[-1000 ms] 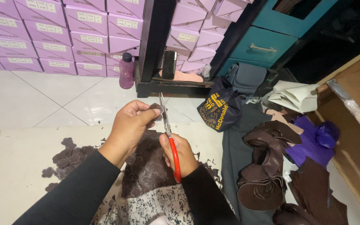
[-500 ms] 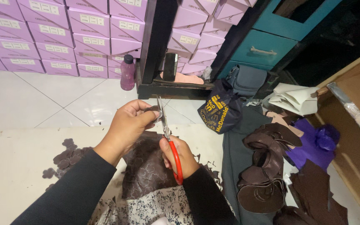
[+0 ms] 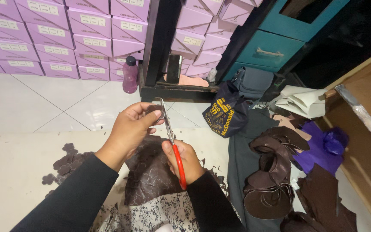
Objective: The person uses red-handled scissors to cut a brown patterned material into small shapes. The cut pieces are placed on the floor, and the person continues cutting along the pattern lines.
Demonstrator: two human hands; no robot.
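Now | left hand point(image 3: 132, 129) pinches brown piece point(image 3: 155, 111) | right hand point(image 3: 185, 161) grips scissors point(image 3: 172, 144) | blades at piece's edge

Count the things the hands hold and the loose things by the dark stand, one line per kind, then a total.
Scissors: 1, in the right hand
Brown piece: 1, in the left hand
Bottle: 1
Phone: 1
Dark bag: 1
Total: 5
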